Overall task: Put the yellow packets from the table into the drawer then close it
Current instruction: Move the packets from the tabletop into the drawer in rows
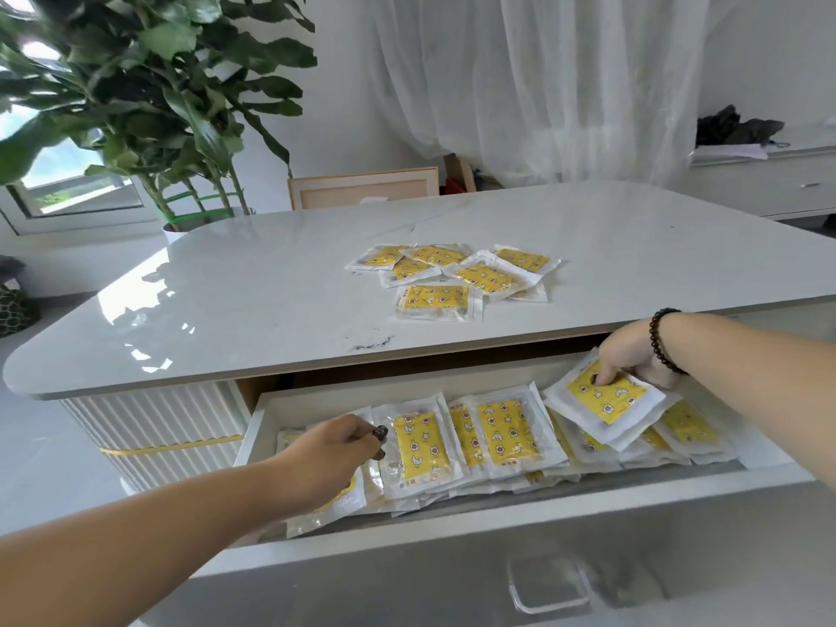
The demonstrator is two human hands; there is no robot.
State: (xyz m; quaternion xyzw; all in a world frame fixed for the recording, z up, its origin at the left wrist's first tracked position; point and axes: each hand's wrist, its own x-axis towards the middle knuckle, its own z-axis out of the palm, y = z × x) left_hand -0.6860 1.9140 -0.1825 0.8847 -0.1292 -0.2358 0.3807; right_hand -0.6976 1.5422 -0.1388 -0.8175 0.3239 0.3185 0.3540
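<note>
Held packet: a yellow packet (606, 398) lies tilted atop the heap at the drawer's right end, pinched at its upper edge by the right hand (635, 359), fingers curled onto it.
Drawer packets: a row of yellow packets (502, 429) fills the open drawer (452, 531), overlapping.
Left hand: the left hand (330, 459) reaches into the drawer's left end, fingers curled down onto the packets there; whether this grip clasps one I cannot tell.
Bench packets: a loose cluster (452, 276) remains on the white bench (249, 287), well apart from both hands.
Behind: a leafy plant (149, 83), white curtain (543, 74).
</note>
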